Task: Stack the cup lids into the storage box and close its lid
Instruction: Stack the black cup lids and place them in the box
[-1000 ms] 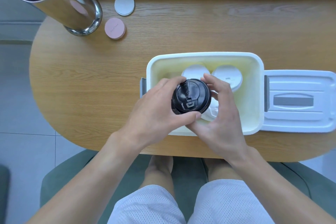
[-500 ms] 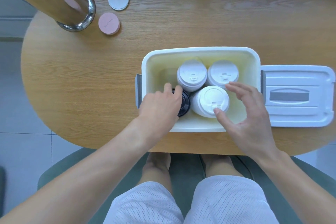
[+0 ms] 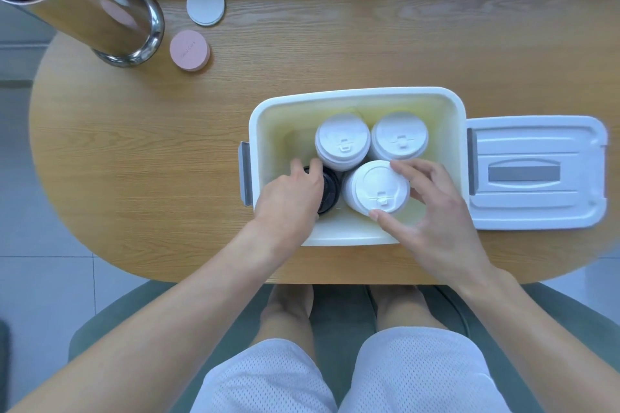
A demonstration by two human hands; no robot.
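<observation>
Now my left hand (image 3: pixel 289 198) curls its grip around the black lid stack (image 3: pixel 329 190) at the storage box's (image 3: pixel 355 95) 8 o'clock corner. My right hand (image 3: pixel 432 211) pinches the white stack (image 3: pixel 377 188) between thumb and fingers. Jostling either could topple it against its neighbours, I reckon, blocking the box lid (image 3: pixel 536 174) from closing.

3 white cup-lid stacks in the box: back left (image 3: pixel 342 141), back right (image 3: pixel 399 136), front (image 3: pixel 377 188). 1 black lid stack (image 3: pixel 330 191), partly hidden under a hand. 1 white storage box (image 3: pixel 355 94). 1 box lid (image 3: pixel 536 173) w/ grey handle. 2 round coasters: 1 white (image 3: pixel 205 4), 1 pink (image 3: pixel 189 50). 1 steel cylinder container (image 3: pixel 90 10). 1 wooden table (image 3: pixel 151 144). 2 hands: left (image 3: pixel 290 201), right (image 3: pixel 432 211).
</observation>
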